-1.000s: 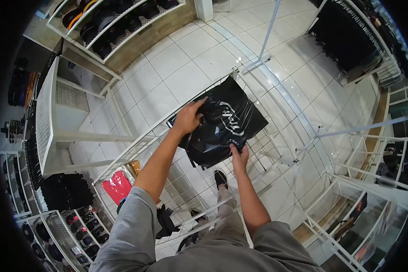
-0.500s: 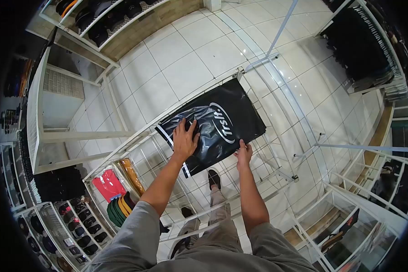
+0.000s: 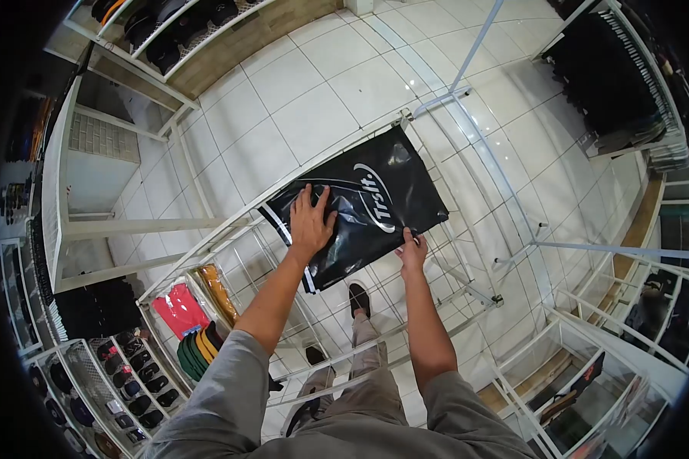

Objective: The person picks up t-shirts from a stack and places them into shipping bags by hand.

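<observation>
A glossy black plastic bag [image 3: 344, 222] with a white oval logo lies on a white wire rack [image 3: 467, 264] in front of me. White strips run along its left edge. My left hand [image 3: 311, 224] rests on the bag's left part, fingers spread and palm down. At the bag's lower right edge, my right hand [image 3: 413, 252] pinches the plastic between thumb and fingers.
Left of the bag, the rack holds a red packaged garment [image 3: 181, 308], a mustard one [image 3: 219, 289] and several caps [image 3: 199, 351]. Cap shelves [image 3: 134, 382] stand at lower left. Dark clothes [image 3: 608, 80] hang at upper right. A white frame [image 3: 65, 222] stands at left.
The bag's surface and edges have shifted slightly, with its lower left corner a little higher and further left. Both hands remain on it, having moved only slightly.
</observation>
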{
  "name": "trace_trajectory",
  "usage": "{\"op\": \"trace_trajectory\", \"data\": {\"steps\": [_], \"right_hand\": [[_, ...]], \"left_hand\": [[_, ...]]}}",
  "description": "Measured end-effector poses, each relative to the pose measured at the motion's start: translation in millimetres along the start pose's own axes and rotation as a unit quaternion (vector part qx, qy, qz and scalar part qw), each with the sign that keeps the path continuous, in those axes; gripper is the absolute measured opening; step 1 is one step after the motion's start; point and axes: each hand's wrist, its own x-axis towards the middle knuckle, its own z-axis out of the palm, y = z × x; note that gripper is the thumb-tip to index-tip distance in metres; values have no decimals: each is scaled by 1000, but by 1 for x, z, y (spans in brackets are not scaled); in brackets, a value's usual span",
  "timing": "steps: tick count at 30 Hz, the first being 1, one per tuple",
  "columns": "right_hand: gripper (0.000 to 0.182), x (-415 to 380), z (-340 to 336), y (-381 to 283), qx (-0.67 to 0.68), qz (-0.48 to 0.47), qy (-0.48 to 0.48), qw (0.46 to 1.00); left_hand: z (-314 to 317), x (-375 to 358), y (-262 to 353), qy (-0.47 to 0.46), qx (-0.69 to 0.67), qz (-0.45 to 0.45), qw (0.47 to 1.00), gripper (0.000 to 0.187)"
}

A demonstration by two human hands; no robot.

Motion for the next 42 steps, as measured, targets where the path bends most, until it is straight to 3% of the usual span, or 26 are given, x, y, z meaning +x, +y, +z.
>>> {"op": "trace_trajectory", "data": {"steps": [5, 8, 15, 18, 20, 21, 23, 24, 25, 26, 27, 28, 30, 34, 37, 40, 42], "right_hand": [[41, 5, -20, 10, -46, -39, -1, 998], [39, -1, -22, 0, -35, -44, -21, 998], [41, 7, -7, -3, -50, -60, -33, 996], [46, 9, -8, -2, -20, -20, -55, 998], [54, 11, -10, -5, -39, -38, -19, 998], [54, 13, -10, -1, -38, -38, -21, 998], [61, 20, -10, 13, -134, -236, 148, 951], [61, 9, -8, 7, -134, -235, 146, 952], [62, -10, -4, -9, -258, -383, 147, 875], [64, -24, 2, -20, -369, -515, 141, 761], [66, -26, 9, -23, -392, -533, 79, 746], [66, -31, 20, -28, -392, -533, 77, 746], [70, -37, 40, -33, -528, -532, 40, 661], [71, -7, 56, -31, -593, -442, -11, 673], [71, -8, 51, -36, -590, -448, -10, 671], [72, -35, 39, -39, -553, -484, 9, 678], [72, -62, 22, -34, -391, -502, -41, 770]], "left_hand": [[8, -27, -8, 28, 19, -80, 996, 71], [8, -33, -21, 21, 3, -110, 994, 74], [10, -21, -43, 4, -7, -112, 994, 73], [9, -12, -45, 5, -15, -86, 996, 74], [6, -13, -38, -10, -13, -92, 996, 74], [5, -17, -34, 26, -19, -96, 995, 74], [-5, -28, -19, 80, -28, -97, 992, 72], [-4, -36, -15, 100, -46, -66, 992, 67], [-5, -46, -7, 92, -45, -49, 994, 64], [-6, -57, 0, 83, -43, -31, 995, 60], [-4, -66, 7, 64, -45, -32, 996, 58], [0, -74, 12, 46, -47, -33, 997, 56], [10, -87, 19, 14, -42, -30, 999, 56], [25, -86, 22, 5, -25, -34, 999, 55], [23, -84, 24, -8, -7, -34, 999, 57], [7, -95, 28, 39, -38, -40, 998, 59], [-13, -121, 30, 44, -105, -71, 991, 62]]}}
